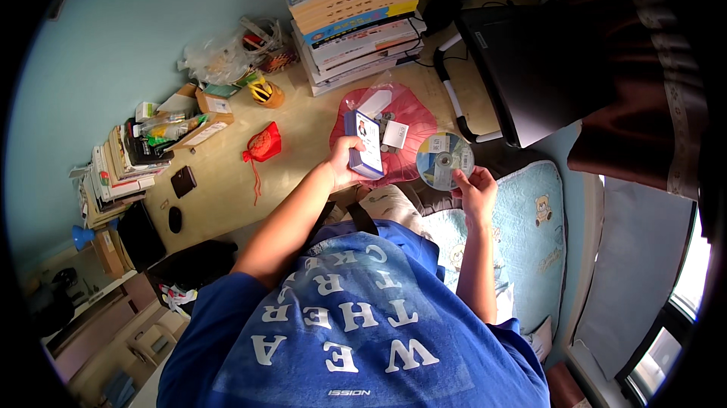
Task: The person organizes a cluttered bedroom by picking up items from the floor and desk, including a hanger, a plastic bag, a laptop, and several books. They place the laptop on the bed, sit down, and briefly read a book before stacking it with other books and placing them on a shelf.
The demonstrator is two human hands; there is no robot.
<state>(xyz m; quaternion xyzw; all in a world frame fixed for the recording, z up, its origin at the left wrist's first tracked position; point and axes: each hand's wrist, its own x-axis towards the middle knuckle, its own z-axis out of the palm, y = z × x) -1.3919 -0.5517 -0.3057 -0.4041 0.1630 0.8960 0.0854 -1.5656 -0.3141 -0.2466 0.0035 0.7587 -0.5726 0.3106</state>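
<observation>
Indoors, seated at a pale table [303, 120] in a blue T-shirt [356, 256], holds a box [366, 146], blue-sided and white-faced, in the left hand [344, 162], with the thumb pressed across its printed face and the other fingers curled underneath, mostly out of sight. Grips it lengthwise, roughly from twelve to six, over the nine o'clock side of a red dish [419, 121]; cannot tell of any contact between the two.

In the right hand [477, 192], pinches a disc [435, 158] at its five o'clock edge, with the thumb on the printed face; cannot tell the placing of the fingertips behind. Holds the disc at four o'clock from the dish, overlapping its rim in view, apart from the box.

Includes, inside the dish, a white packet [395, 134], with small grey pieces [388, 117] at twelve o'clock from it.

Takes in, clockwise around the dish, a stack of books [360, 14] at twelve, a black panel [538, 67] on a curved stand at two, a dark curtain [617, 135] at three, a pale blue quilt [522, 211] at four, a mouse [175, 218] at eight, a red pouch [263, 143] and, farther out, a filled carton [218, 103] at nine, plus an orange cup [271, 97] at ten.
</observation>
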